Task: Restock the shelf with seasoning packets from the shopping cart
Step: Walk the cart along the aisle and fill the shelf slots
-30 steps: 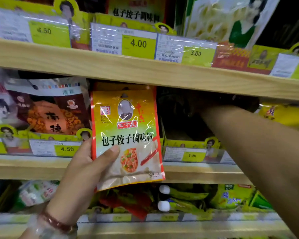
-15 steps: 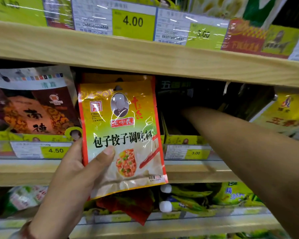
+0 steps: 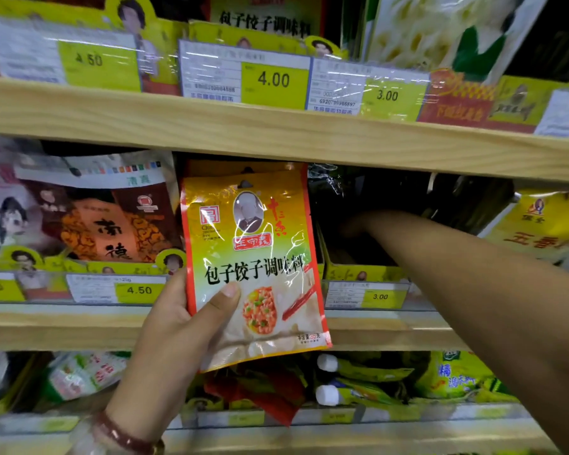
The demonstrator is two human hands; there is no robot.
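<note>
My left hand grips a yellow and red seasoning packet by its lower left edge, thumb across the front. The packet stands upright in front of the middle shelf, with more of the same packets right behind it. My right arm reaches from the right into a dark gap on that shelf beside the packet. My right hand is deep in the shadow there, and its fingers are too dark to make out.
A yellow display box with a 3.00 price tag fronts the dark gap. Brown snack bags stand to the left, yellow packets to the right. The upper shelf board hangs close above. Green and red packets fill the lower shelf.
The view tipped down, then back up. My left hand keeps the packet in the same spot. My right arm still reaches into the gap, sitting slightly lower.
</note>
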